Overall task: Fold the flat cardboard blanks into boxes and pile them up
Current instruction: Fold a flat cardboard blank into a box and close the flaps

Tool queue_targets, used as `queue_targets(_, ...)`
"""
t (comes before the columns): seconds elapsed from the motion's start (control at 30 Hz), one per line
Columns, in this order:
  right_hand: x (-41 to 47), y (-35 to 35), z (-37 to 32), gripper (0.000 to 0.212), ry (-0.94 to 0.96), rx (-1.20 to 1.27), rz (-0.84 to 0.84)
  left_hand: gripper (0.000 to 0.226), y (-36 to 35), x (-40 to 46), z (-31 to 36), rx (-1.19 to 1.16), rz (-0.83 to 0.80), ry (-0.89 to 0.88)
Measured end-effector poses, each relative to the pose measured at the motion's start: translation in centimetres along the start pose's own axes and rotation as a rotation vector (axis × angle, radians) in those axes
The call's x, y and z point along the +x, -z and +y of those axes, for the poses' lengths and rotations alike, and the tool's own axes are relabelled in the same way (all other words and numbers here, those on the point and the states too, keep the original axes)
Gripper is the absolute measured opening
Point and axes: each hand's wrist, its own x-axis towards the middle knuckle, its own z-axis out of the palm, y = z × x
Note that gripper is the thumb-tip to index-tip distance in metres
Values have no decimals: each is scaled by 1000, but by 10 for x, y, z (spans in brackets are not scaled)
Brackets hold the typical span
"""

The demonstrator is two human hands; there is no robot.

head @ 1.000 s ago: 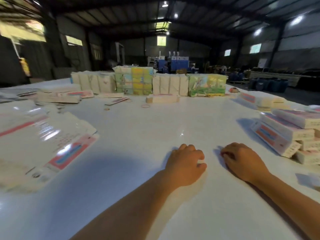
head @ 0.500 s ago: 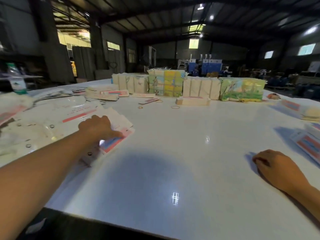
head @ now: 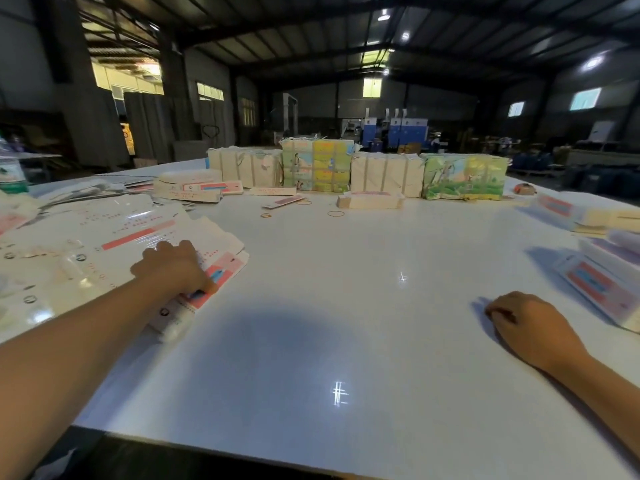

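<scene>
A spread pile of flat white cardboard blanks (head: 114,237) with red and blue print lies at the left of the white table (head: 346,306). My left hand (head: 173,268) rests on the pile's near right corner, its fingers curled over the edge of the top blank (head: 221,271). My right hand (head: 523,323) lies on the bare table at the right, fingers curled with nothing in them. Folded boxes (head: 602,285) are piled at the right edge, just beyond my right hand.
Bundles of packed blanks (head: 381,174) and colourful packs (head: 464,176) line the far side. A small stack of blanks (head: 370,200), loose rubber bands (head: 336,213) and more flat blanks (head: 194,190) lie in front of them. A bottle (head: 10,174) stands far left.
My left hand moved from the table centre to the blank pile at the left and now grips the top blank's edge. The view turned left. My right hand stayed on the table.
</scene>
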Motion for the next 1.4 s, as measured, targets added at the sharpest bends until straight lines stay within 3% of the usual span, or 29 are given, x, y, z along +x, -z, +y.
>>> queue_targets(0.17,2,-1,0,18,-22,6,18,52,12,-7,31,36,73,-90)
queue_targets(0.27,2,-1,-3,24,-10,-5,33,24,24,-11,69,-178,124,-205)
queue_targets(0.37,2,2,-5,31,-1,-16,18,32,27,-39,130,-409,146,-436)
queue_targets(0.5,1,4,-6,27,-28,-20,-4,29,-7,-100,204,-526,-1,-716)
queue_targets(0.6,2,2,-4,17,-92,-33,-37,39,-39,-120,228,-455,6,-828)
queue_targets(0.73,4,0,-1,19,-127,-14,-107,42,-58,-115,224,-486,16,-876)
queue_targets(0.8,3,6,-5,24,-187,192,-44,45,-59,-112,220,-513,60,-884)
queue_targets(0.87,2,16,-13,33,-321,659,14,46,-59,-110,218,-539,101,-885)
queue_targets(0.93,1,25,-21,32,-444,1151,-96,45,-57,-110,217,-562,118,-897)
queue_targets(1.0,-1,31,-26,21,-447,1394,-273,44,-56,-112,219,-592,118,-922)
queue_targets(1.2,-7,31,-20,33,-502,1824,-461,44,-53,-124,220,-861,137,-1009)
queue_targets(1.33,-7,28,-19,31,-482,1717,-480,39,-49,-128,217,-799,150,-1051)
queue_targets(1.4,-7,29,-19,41,-466,1688,-490,40,-46,-129,215,-720,143,-1060)
